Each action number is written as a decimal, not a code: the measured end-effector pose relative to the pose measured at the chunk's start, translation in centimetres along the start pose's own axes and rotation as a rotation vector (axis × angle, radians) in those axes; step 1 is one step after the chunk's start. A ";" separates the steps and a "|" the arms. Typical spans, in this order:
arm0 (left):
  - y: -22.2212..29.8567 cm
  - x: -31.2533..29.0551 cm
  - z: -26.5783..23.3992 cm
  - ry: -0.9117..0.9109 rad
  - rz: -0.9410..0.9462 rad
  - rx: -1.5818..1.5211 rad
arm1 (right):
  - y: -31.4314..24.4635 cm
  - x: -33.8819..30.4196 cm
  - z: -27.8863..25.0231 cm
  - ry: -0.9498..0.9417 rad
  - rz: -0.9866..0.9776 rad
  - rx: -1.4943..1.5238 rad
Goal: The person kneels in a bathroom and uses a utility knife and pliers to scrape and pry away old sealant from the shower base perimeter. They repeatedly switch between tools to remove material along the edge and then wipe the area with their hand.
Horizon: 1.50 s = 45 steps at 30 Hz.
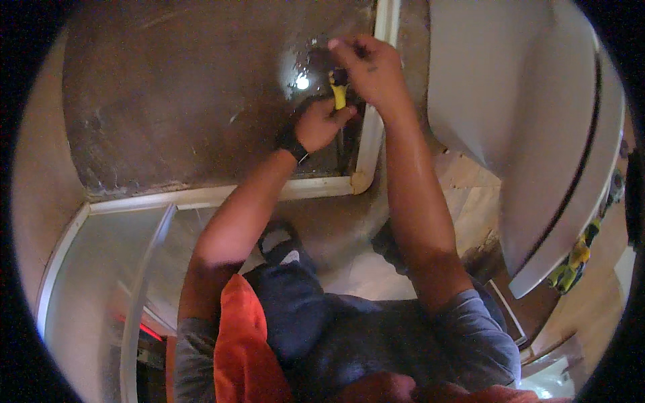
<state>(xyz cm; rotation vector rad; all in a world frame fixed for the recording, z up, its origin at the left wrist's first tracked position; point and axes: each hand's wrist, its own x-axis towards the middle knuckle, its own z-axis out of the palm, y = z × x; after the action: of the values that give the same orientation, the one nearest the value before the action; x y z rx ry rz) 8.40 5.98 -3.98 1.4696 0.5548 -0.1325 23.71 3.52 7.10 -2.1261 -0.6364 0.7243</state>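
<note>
My left hand [318, 125], with a dark band at its wrist, closes round the lower end of a small yellow-and-black tool [339, 94]. The tool points away from me; its exact kind does not show. Just above and to the right is my right hand [376, 70], its fingers curled in and its thumb side toward the left. Whatever those fingers pinch, if anything, is hidden. Both hands are over a brown, wet-looking panel [195, 94], near the inside corner of its pale frame [366, 151]. A bright light spot glints on the panel beside the tool.
A large white curved fixture [477, 80] stands close on the right. Yellow-and-dark gloves or cloth [574, 262] lie beyond its edge. Translucent panels [101, 269] with pale rails are at the lower left. Orange cloth [242, 336] hangs by my left upper arm.
</note>
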 end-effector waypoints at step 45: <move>3.5 -12.4 -9.3 0.073 0.016 1.034 | -15.8 -0.2 -48.4 -0.104 -0.414 -1.244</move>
<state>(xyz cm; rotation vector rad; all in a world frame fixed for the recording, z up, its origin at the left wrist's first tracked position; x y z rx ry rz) -3.45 12.26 4.55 2.4878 0.5553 -0.3933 53.17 -12.62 45.38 -2.8423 -1.8658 0.1582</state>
